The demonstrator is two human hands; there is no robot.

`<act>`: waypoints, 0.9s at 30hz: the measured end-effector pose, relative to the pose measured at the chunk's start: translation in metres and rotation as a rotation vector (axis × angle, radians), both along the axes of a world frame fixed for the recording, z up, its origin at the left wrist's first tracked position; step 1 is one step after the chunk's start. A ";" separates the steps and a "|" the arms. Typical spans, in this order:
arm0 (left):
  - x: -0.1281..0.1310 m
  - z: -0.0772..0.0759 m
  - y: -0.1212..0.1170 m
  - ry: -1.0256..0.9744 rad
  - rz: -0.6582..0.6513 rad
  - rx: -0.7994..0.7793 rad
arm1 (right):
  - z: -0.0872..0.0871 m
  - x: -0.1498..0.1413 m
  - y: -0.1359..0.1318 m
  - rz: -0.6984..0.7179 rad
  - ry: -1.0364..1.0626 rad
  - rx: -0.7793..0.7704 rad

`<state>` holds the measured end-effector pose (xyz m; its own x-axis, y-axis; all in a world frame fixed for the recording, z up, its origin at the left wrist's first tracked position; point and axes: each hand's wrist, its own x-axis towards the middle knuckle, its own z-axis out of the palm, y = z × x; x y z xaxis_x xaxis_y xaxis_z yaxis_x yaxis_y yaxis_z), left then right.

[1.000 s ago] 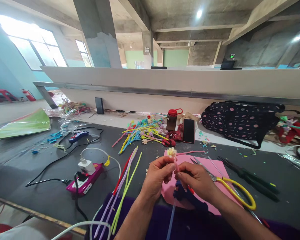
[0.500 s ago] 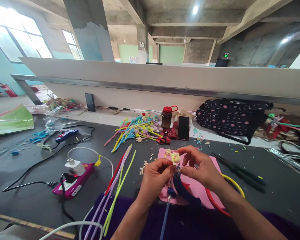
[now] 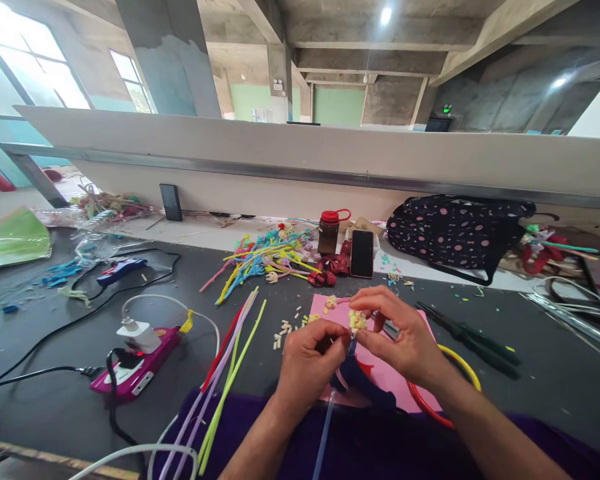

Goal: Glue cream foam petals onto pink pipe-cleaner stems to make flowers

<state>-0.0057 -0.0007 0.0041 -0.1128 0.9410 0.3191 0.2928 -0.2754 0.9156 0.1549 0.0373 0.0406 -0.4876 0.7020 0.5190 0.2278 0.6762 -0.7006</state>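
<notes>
A small pale-yellow flower-like cluster (image 3: 357, 321) is held up between my hands. My right hand (image 3: 397, 333) pinches its side with thumb and fingers. At its lower left edge, my left hand (image 3: 313, 357) is closed in a pinch; the fingertips partly hide what they grip there. Just below sits a dark blue hot glue gun (image 3: 367, 383), its tip near the cluster and partly hidden by my fingers. A translucent glue stick (image 3: 324, 433) runs out toward me. Under these lies a pink sheet (image 3: 405, 390), with another yellow cluster (image 3: 331, 302) at its far edge.
Pipe cleaners (image 3: 237, 350) lie to the left, beside a magenta power strip (image 3: 135, 370) with cords. A colourful pipe-cleaner pile (image 3: 265, 257), red-capped bottle (image 3: 329, 233), phone (image 3: 362, 253) and patterned bag (image 3: 455, 237) are farther back. Dark-handled pliers (image 3: 473, 340) and a yellow-red ring (image 3: 467, 363) are right.
My right fingers have shifted up from below the yellow cluster onto its side. The cluster sits slightly lower, closer to the glue gun. The whole view has shifted a little.
</notes>
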 end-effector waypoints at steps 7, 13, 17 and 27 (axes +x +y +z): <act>0.001 0.000 -0.001 -0.020 0.015 0.012 | 0.002 -0.001 -0.002 -0.001 0.002 -0.012; 0.001 0.000 -0.001 -0.315 -0.071 -0.187 | 0.002 0.001 -0.002 0.035 0.049 -0.110; -0.005 0.001 0.002 -0.672 -0.243 -0.379 | -0.004 0.002 0.003 0.018 0.088 -0.201; -0.013 0.001 0.009 -0.853 -0.301 -0.458 | -0.015 -0.006 0.004 -0.007 -0.019 -0.339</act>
<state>-0.0184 0.0079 0.0054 0.1278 0.9794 -0.1561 -0.5320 0.2005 0.8227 0.1492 0.0411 0.0256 -0.4895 0.8366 0.2459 0.2471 0.4035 -0.8810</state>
